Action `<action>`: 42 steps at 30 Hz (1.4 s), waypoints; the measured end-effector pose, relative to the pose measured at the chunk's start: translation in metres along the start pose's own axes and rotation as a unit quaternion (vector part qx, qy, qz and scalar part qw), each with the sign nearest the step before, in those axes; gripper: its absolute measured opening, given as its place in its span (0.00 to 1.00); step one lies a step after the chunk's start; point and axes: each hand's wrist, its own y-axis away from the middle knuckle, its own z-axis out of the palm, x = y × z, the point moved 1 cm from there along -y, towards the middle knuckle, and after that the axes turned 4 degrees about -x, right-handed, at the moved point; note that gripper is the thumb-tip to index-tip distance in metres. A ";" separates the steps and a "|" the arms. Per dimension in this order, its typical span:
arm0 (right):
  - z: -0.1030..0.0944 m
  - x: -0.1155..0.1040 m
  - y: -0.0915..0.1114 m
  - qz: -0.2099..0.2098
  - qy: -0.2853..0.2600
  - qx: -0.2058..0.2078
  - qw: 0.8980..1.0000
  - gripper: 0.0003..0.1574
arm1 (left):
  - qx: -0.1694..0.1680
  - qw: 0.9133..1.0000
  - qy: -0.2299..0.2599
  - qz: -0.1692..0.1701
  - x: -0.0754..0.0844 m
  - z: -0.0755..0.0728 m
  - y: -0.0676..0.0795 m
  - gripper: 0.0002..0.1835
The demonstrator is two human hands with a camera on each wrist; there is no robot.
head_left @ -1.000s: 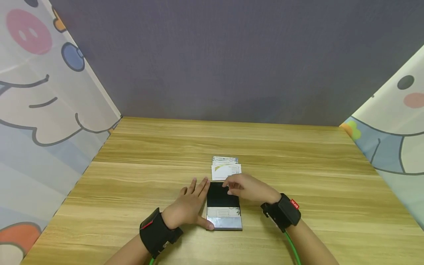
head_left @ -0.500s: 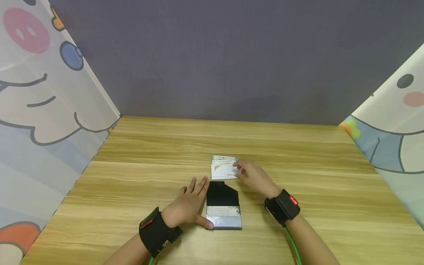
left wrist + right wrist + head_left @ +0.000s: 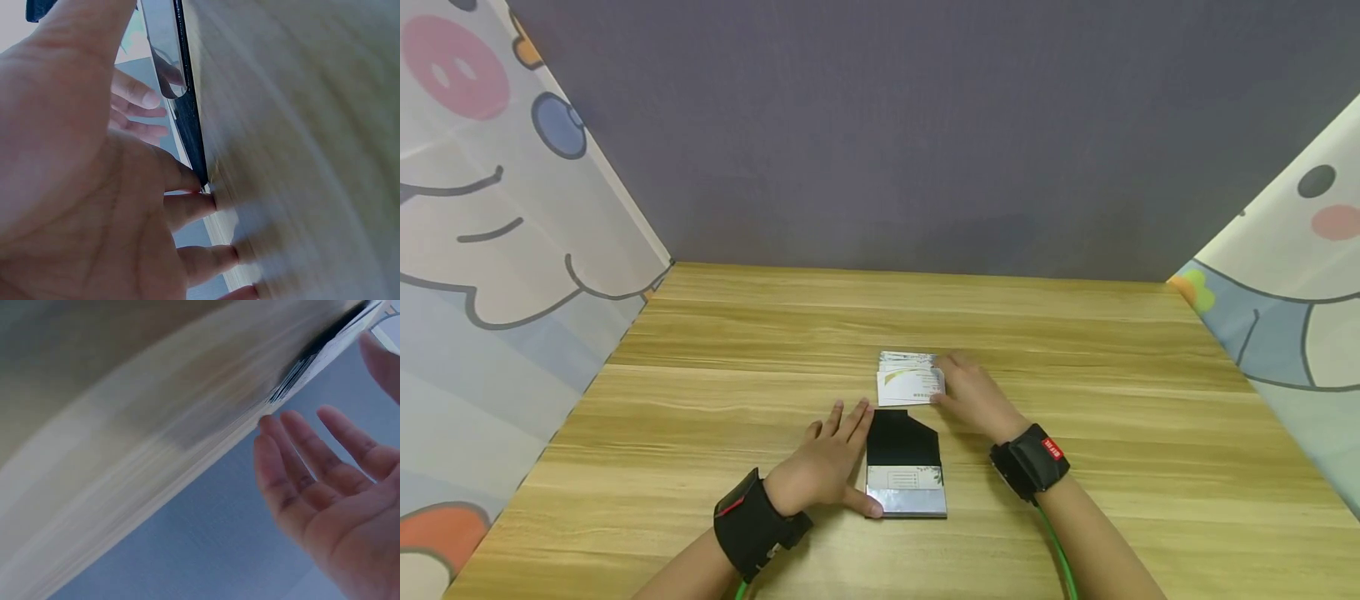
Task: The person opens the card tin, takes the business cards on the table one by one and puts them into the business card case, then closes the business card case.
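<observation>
L hand (image 3: pixel 822 473): fingers spread, no grip, thumb on near-left corner of card case (image 3: pixel 908 501) | R hand (image 3: pixel 976 400): loose, part open, by right edge of cards (image 3: pixel 910 387), can't tell if touching | cards: on table (image 3: pixel 737 333), far of card case; prob. light, bendy, slippy; best pinch right edge

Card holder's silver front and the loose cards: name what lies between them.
The head view shows, from the silver front to the loose cards: a printed card, the holder's black flap, then a narrow strip of table.
</observation>
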 end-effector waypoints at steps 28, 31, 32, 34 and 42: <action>0.003 -0.005 0.000 0.009 0.012 -0.001 1.000 0.35 | 0.009 1.000 0.006 0.007 0.000 -0.001 0.002 0.66; 0.003 -0.006 0.000 0.000 0.022 0.014 1.000 0.30 | 0.007 1.000 0.008 0.007 0.000 -0.001 0.002 0.66; 0.003 -0.006 0.000 -0.003 0.025 0.019 1.000 0.27 | 0.007 1.000 0.009 0.007 0.000 -0.001 0.002 0.66; 0.003 -0.006 0.000 -0.007 0.028 0.029 0.999 0.22 | 0.007 1.000 0.010 0.008 0.000 -0.001 0.002 0.66; -0.003 -0.009 0.000 -0.001 -0.010 0.039 0.999 0.12 | 0.006 1.000 0.005 0.005 0.000 0.000 0.002 0.67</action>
